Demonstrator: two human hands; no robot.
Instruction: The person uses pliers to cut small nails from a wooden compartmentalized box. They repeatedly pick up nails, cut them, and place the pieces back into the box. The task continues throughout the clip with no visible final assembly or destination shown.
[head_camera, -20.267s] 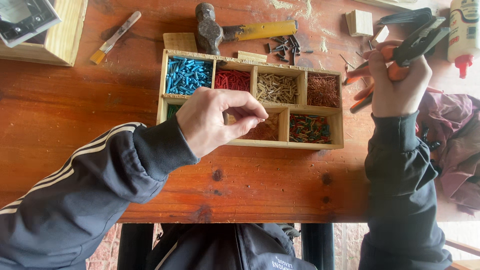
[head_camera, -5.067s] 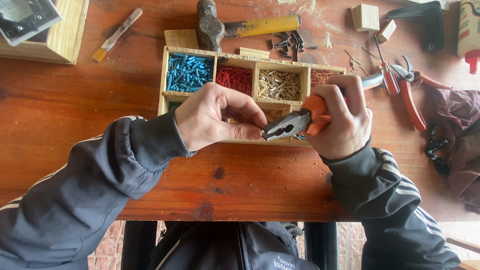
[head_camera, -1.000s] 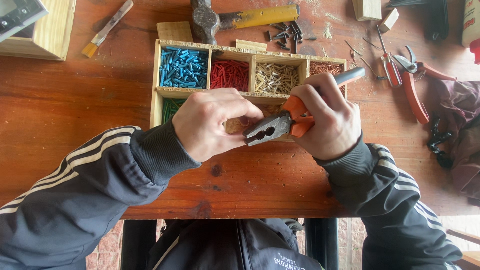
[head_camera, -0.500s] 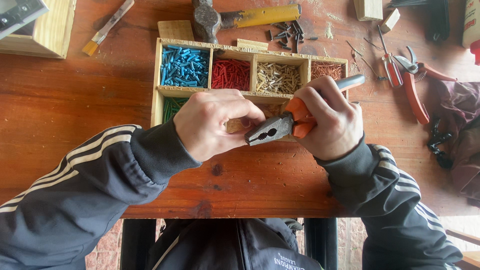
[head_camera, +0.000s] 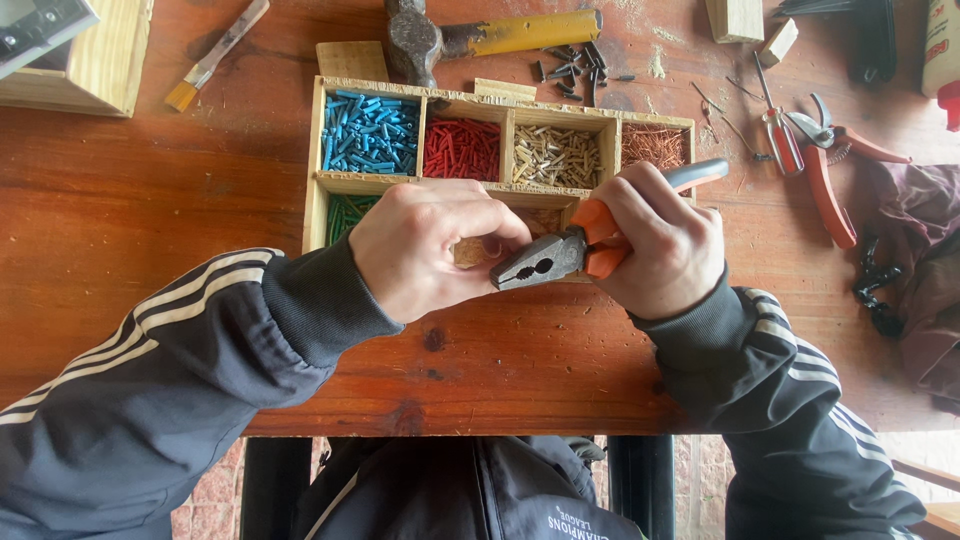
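Your right hand wrapped tight round orange-handled pliers, just in front of the wooden compartment tray, your left hand curled, fingertips pinched at the pliers' nose, on the tabletop

A workshop; beyond the hands lie a hammer, a compartmented wooden tray of coloured pegs; pruning shears to their right.

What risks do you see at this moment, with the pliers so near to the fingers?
The pliers in the right hand close right beside the left hand fingertips, so a slip might pinch them. Both hands work above the wooden tray, so a dropped piece could fall among the sorted pieces.
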